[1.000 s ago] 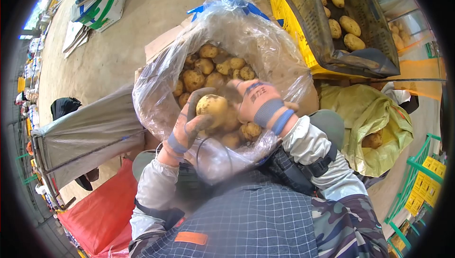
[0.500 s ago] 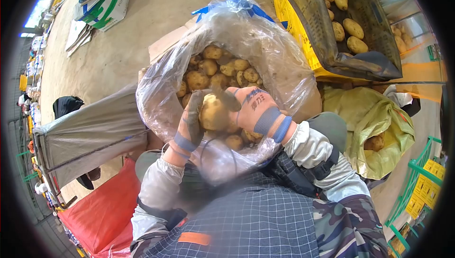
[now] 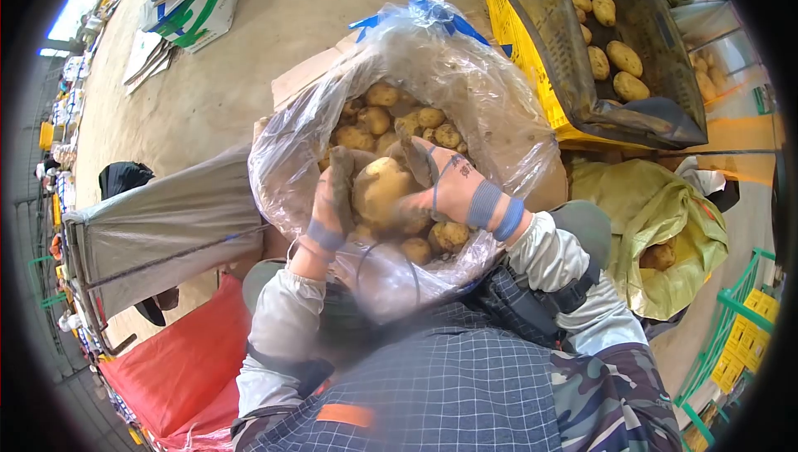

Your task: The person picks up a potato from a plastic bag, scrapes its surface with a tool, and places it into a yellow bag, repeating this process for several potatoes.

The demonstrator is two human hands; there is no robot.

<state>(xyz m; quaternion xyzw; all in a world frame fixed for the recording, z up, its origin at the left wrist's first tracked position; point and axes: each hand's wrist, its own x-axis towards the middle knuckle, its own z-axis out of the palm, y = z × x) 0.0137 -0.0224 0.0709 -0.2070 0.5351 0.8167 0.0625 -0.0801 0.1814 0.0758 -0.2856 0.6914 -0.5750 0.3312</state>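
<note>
In my gloved left hand (image 3: 334,203) is a large yellow potato (image 3: 382,192), its left side against the palm and fingers. My gloved right hand (image 3: 449,182) is at the potato's right side, its thumb by the lower right and its soil-darkened fingers raised apart from the thumb. Both hands are over a box lined with a clear plastic bag (image 3: 519,132). Inside lie several potatoes (image 3: 376,120), some with dark soil on them; a loose potato (image 3: 450,236) lies below my right hand.
At the upper right a yellow crate (image 3: 525,45) with a dark liner holds several potatoes. A yellow-green sack (image 3: 615,219) with a potato in its mouth stands at right. On the left are a grey-covered frame (image 3: 174,219) and red cloth (image 3: 183,369). A white-green carton (image 3: 208,12) stands farther off.
My right fingers have opened and lifted off the potato's top, and the hand has shifted slightly right. More of the potato's face shows. The whole view has shifted slightly.
</note>
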